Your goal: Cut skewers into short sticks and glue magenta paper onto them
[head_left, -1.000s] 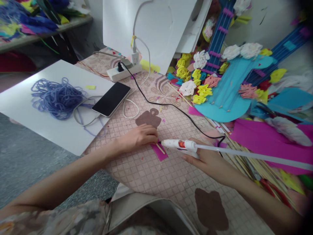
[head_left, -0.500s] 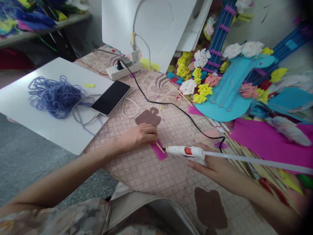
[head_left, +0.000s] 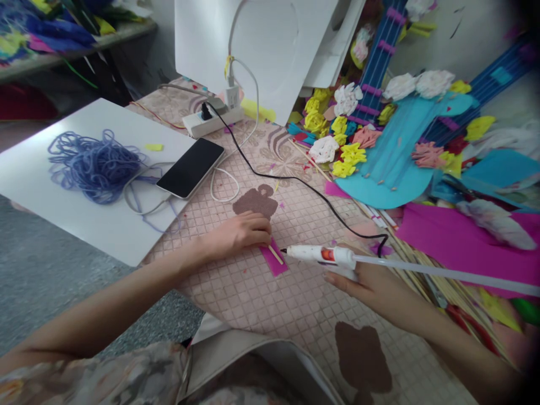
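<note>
Nearest, lower right: a brown patch (head_left: 363,360) on the bench (head_left: 236,292) cover. Above it, just right of centre, the right hand (head_left: 365,284) holds a white glue gun (head_left: 311,253), grip wrapped round the handle, thumb on the near side; the trigger finger is hidden. The gun should be light and rigid, a little front-awkward with the long glue rod (head_left: 422,268) trailing out its back toward the right edge. Handle is the place to hold; the dark nozzle is probably hot, best kept clear of fingers. Nozzle points left, just beside the pink strip (head_left: 274,267) at the middle of the frame; contact cannot be told. Strip lies flat, looks like thin paper or foam: soft, near weightless, apt to shift or curl, so better pinned than lifted. On it, slantwise, a thin stick (head_left: 276,255), likely light wood, stiff but snappable, likely to roll. Left hand (head_left: 244,229), just up and left, keeps a narrow grip on the stick's upper end, fingers bunched; the exact pinch is hidden. That end seems the right hold, leaving the lower length bare. Farther off: loose sticks (head_left: 458,298) at right, black cord (head_left: 295,179) curving across the centre, phone (head_left: 191,167) left of it, blue yarn (head_left: 95,166) at left, power strip (head_left: 215,122) upper centre.
</note>
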Demonstrator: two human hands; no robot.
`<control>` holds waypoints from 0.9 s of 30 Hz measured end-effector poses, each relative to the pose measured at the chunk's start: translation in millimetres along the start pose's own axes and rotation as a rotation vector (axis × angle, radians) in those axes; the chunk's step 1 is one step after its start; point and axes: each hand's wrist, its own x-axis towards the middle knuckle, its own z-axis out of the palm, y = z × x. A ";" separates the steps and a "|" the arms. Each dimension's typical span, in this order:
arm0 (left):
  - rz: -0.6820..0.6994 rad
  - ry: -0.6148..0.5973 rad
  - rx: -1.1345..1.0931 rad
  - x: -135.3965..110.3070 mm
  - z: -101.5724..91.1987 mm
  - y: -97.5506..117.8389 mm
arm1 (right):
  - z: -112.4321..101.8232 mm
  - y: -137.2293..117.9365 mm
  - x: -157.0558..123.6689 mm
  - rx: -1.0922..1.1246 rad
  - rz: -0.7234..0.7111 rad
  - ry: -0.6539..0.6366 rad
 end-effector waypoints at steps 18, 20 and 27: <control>0.017 -0.001 0.039 0.0 -0.9 0.5 | 20.3 36.0 78.4 0.153 0.050 0.554; 0.011 -0.008 0.041 0.4 -1.6 0.9 | 23.2 40.4 78.4 0.161 0.019 0.557; 0.042 -0.013 0.060 5.0 -5.1 1.0 | 30.2 51.5 65.5 0.227 0.028 0.589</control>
